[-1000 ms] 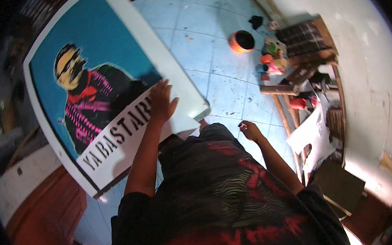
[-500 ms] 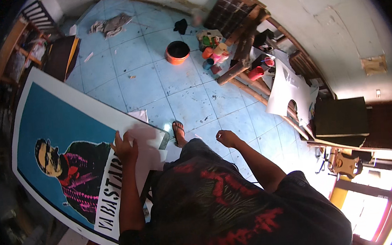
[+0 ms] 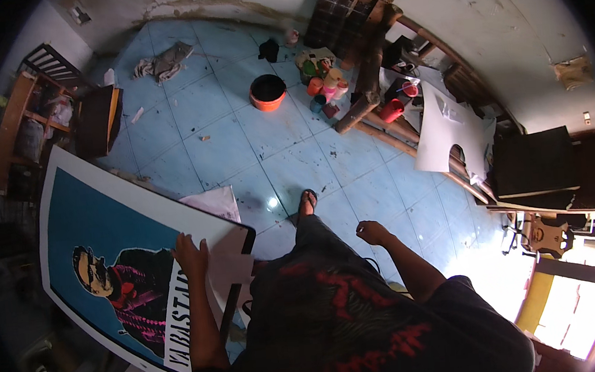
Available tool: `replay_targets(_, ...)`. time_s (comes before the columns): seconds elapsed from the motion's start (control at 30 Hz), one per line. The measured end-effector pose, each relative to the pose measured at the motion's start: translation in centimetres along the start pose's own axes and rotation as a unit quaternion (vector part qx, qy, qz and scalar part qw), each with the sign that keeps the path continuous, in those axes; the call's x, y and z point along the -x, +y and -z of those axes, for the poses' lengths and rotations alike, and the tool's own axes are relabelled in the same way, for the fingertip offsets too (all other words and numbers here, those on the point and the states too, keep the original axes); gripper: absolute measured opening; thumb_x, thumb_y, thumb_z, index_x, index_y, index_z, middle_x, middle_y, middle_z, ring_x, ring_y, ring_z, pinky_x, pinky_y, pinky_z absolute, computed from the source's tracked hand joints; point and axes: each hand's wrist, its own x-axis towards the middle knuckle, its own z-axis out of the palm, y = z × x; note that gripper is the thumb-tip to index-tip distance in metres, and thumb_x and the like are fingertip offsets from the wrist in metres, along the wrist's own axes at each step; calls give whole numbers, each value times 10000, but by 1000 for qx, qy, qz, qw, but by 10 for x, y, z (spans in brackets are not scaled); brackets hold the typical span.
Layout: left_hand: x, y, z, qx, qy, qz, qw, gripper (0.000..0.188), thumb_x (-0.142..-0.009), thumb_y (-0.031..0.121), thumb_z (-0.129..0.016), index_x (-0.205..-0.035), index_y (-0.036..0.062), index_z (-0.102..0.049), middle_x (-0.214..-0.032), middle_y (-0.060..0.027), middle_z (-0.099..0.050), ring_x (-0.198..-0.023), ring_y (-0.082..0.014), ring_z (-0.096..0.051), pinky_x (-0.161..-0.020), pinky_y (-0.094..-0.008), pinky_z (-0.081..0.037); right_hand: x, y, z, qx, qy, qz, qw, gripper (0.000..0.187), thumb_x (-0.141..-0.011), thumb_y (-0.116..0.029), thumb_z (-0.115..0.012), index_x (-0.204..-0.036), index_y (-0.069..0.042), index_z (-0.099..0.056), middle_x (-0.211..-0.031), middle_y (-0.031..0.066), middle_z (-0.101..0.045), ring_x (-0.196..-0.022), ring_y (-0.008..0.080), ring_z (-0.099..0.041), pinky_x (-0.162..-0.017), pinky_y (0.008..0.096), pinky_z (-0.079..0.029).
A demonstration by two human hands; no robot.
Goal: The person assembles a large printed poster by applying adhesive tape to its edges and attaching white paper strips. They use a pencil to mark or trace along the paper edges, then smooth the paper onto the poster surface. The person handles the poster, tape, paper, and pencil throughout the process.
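Note:
A large poster (image 3: pixel 83 210) with a blue field, a white border and a figure in dark and pink clothing lies at my left. My left hand (image 3: pixel 192 256) rests on its right part with fingers stretched out and apart, near the lettered strip. Under the poster, the dark rounded corner of a board (image 3: pixel 249 241) shows at the right end. My right hand (image 3: pixel 372 232) hangs away from the poster at my right side, over the floor. Its fingers are curled closed, with a tiny pale spot at the fingertips that is too small to name.
An orange bucket (image 3: pixel 267 94) with dark contents stands on the blue tiled floor, cups (image 3: pixel 333 79) beside it. White cut-out sheets (image 3: pixel 450 128) lie on a wooden frame at right. A grey cloth (image 3: pixel 165 62) lies far left; a pale printed sheet (image 3: pixel 218 203) is beyond the board.
The view has shifted, and my foot shows farther right on the floor. More of the pale sheet beyond the board is visible. My left hand is still on the poster.

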Motion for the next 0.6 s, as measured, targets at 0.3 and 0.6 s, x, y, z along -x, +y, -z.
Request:
replay_targets(0.3, -5, 8, 15, -21, 112, 3, 993, 330, -849, 229, -683, -1057, -14, -602, -1067, -207, -586, -1066, -414, -542, -921, -566, -384, -87, 57, 140, -37, 91, 73, 992, 291, -935, -317, -533, -1012, -73, -670, -1060, 168, -679, -1006, 364, -639, -886, 441, -508)
replay_targets(0.6, -28, 71, 62, 17, 213, 51, 976, 222, -895, 127, -622, -1031, -44, -584, -1078, -231, -570, -1060, -408, -534, -964, -500, -393, -77, 149, 206, -91, 124, -37, 987, 160, -867, -148, -607, -976, -77, -700, -1017, 148, -697, -981, 326, -662, -874, 402, -520)
